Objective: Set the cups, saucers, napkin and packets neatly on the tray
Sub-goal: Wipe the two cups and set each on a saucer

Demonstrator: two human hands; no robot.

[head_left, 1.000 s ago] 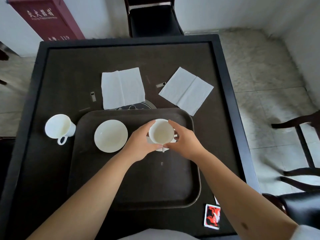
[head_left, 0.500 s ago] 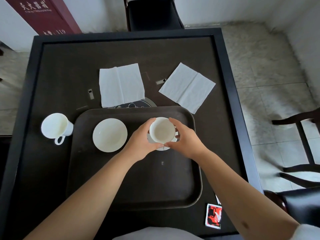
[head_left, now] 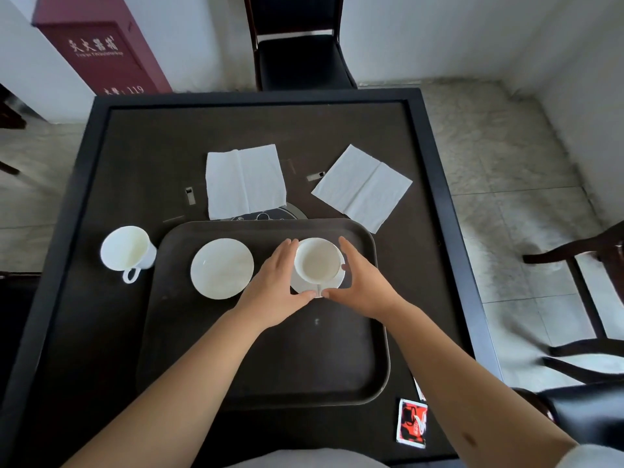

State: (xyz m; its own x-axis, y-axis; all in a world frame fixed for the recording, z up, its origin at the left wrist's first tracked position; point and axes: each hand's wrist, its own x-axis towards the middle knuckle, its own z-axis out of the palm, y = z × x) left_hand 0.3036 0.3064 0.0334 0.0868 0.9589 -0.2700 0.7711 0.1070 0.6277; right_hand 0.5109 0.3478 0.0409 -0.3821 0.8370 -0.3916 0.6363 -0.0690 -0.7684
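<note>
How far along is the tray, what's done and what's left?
Done: an empty saucer lies on the tray. In hand: left hand and right hand flank a cup on its saucer. Left: second cup, two napkins and a red packet, all off the tray.

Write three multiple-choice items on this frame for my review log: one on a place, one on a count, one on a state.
1. Where is the white cup without a saucer?
A. On the dark table left of the tray
B. On the tray
C. On a napkin

2. How many white paper napkins lie on the table?
A. One
B. Two
C. Three

3. The empty white round saucer is:
A. Upside down
B. Held
C. Flat on the tray, untouched

Key:
A: the cup stands off the brown plastic tray.
B: napkins and.
C: the saucer lies clear of the left hand and right hand.
</note>
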